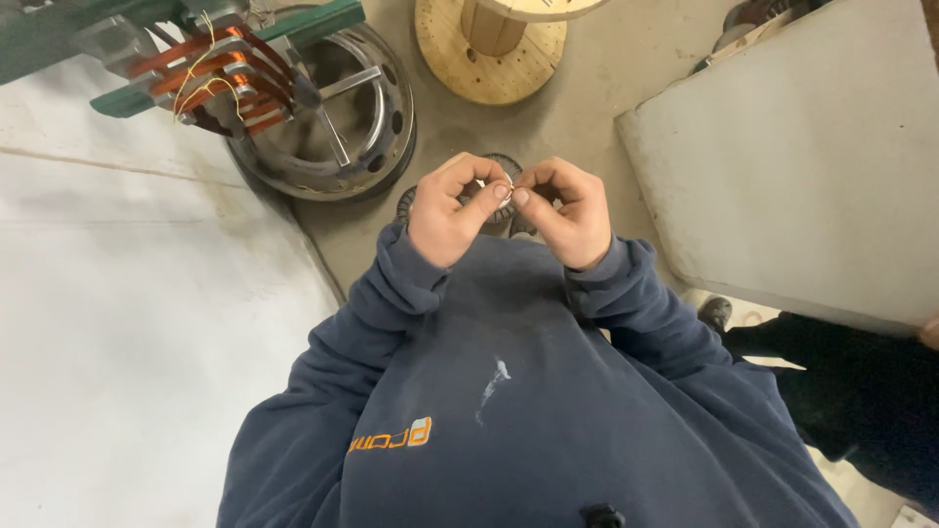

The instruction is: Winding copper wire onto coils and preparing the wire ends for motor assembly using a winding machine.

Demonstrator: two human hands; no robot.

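We hold our left hand [450, 210] and right hand [567, 213] together, fingertips meeting on a small item too tiny to identify. Beyond them lies a metal wheel rim [377, 127]; a wooden spool [489, 49] stands farther right of it.

Single head-mounted view, aimed steeply downward along the wearer's chest. Hands [509, 210] appear close, upper centre; concrete floor [587, 88] lies farther below.

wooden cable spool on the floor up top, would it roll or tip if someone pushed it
The round pale wooden cable spool appears to stand on one broad flat flange, so a push would probably slide it, not roll it. That wide base should resist tipping. Laid on its side, it would likely roll freely. The solid timber suggests some weight.
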